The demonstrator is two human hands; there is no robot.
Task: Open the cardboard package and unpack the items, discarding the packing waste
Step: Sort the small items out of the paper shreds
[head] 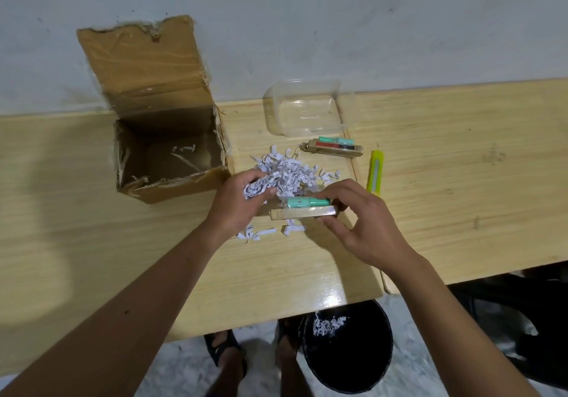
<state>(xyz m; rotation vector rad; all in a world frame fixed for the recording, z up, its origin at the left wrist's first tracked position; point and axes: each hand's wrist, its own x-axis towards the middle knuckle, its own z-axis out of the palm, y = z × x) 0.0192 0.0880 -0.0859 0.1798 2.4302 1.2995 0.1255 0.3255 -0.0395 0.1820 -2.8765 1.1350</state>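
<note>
Two hands: left hand fingers clench printed paper shreds, print unreadable; right hand fingers grip an unlabelled pack.

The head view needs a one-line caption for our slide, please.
Left hand grips shredded paper while right hand holds a small pack beside the opened cardboard box.

1. Box, upper left: brown cardboard, pale torn edges.
2. Shreds, centre: white with dark print.
3. Pack, centre: tan, mint-green item on top.
4. Second pack, upper right of centre: tan, with mint, red and black items.
5. Cutter: yellow-green.
6. Tub: clear.
7. Table: light wood grain.
8. Bin, bottom: black, white shreds inside.
</note>
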